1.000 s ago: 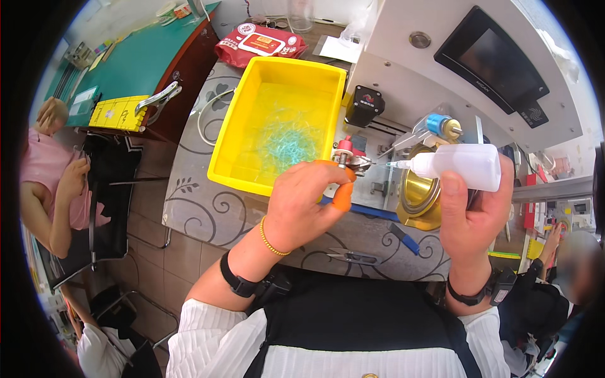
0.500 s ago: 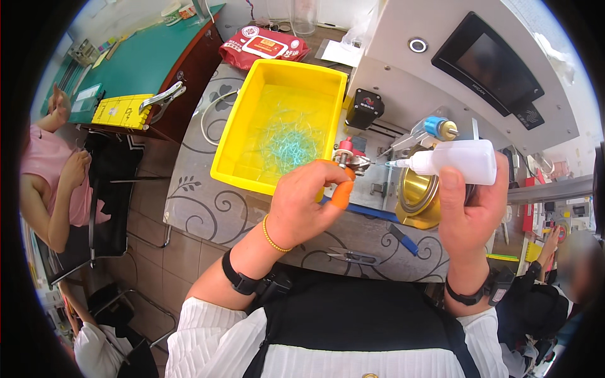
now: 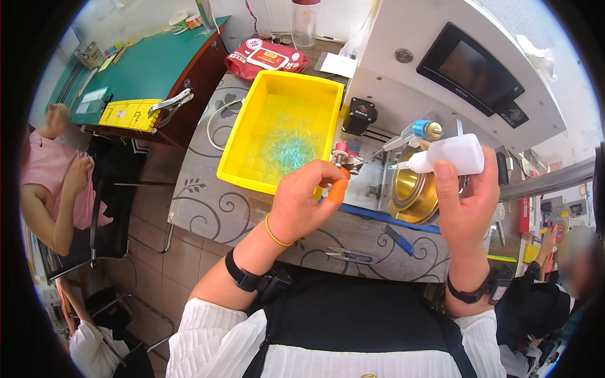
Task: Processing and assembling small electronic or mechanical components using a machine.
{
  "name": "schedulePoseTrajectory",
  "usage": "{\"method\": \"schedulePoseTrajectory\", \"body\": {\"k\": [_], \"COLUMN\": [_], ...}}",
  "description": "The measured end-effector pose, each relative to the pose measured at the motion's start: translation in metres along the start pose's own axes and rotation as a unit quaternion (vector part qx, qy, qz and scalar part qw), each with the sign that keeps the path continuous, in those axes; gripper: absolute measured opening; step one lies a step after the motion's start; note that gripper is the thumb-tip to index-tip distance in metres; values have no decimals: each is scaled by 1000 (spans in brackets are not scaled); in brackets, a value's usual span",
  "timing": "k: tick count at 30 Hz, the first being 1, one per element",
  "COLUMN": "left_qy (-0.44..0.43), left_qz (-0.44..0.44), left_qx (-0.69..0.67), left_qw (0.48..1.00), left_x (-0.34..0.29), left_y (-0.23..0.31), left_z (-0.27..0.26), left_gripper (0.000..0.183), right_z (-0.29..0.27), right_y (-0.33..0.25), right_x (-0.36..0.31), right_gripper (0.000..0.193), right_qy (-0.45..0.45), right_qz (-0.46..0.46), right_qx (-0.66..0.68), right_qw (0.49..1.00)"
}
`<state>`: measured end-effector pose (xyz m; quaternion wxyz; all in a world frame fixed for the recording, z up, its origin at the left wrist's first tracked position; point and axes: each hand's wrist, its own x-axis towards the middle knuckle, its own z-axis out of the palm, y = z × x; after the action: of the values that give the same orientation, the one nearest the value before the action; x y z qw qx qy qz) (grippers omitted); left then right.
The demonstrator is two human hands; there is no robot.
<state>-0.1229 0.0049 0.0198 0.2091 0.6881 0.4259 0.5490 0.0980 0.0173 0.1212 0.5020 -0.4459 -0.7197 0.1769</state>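
In my right hand (image 3: 467, 205) is a white squeeze bottle (image 3: 455, 155), tilted so that its thin nozzle points left. The nozzle tip stands a little to the right of a small metal clamp (image 3: 354, 165) with a red knob, apart from it. My left hand (image 3: 310, 192) is closed just below that clamp, with orange finger covers (image 3: 338, 191) on the thumb and forefinger. Whatever lies between these fingertips is too small to make out. Beside the left hand stands a yellow bin (image 3: 252, 116) with many thin blue-green strands (image 3: 291, 150) inside.
A brass-coloured round part (image 3: 413, 189) and a blue-capped syringe (image 3: 428, 130) belong to the machine (image 3: 403, 88) ahead. Thread snips (image 3: 353, 256) and a blue-handled tool (image 3: 399, 240) lie near the front edge. A red wipes pack (image 3: 265, 58) sits behind the bin. Other people sit on both sides.
The bottle's nozzle has drawn back to the right, away from the clamp. My left hand stays closed near the clamp, its fingers slightly shifted. The whole view has moved slightly.
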Motion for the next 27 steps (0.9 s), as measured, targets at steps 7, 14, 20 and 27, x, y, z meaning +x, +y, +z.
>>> {"method": "schedulePoseTrajectory", "body": {"k": [7, 14, 20, 27], "left_qy": [2, -2, -4, 3], "left_qz": [-9, -3, -6, -16], "left_qx": [3, -10, -11, 14], "left_qw": [1000, 1000, 1000, 1000], "left_x": [0, -1, 0, -3], "left_y": [2, 2, 0, -4], "left_z": [0, 0, 1, -7], "left_gripper": [12, 13, 12, 16], "right_z": [0, -3, 1, -41], "right_y": [-1, -3, -2, 12], "right_x": [3, 2, 2, -18], "right_gripper": [32, 31, 31, 22], "right_qy": [-2, 10, 10, 109], "right_qz": [-48, -29, -26, 23], "right_qx": [-48, -58, -31, 52], "right_qw": [998, 998, 999, 992]}}
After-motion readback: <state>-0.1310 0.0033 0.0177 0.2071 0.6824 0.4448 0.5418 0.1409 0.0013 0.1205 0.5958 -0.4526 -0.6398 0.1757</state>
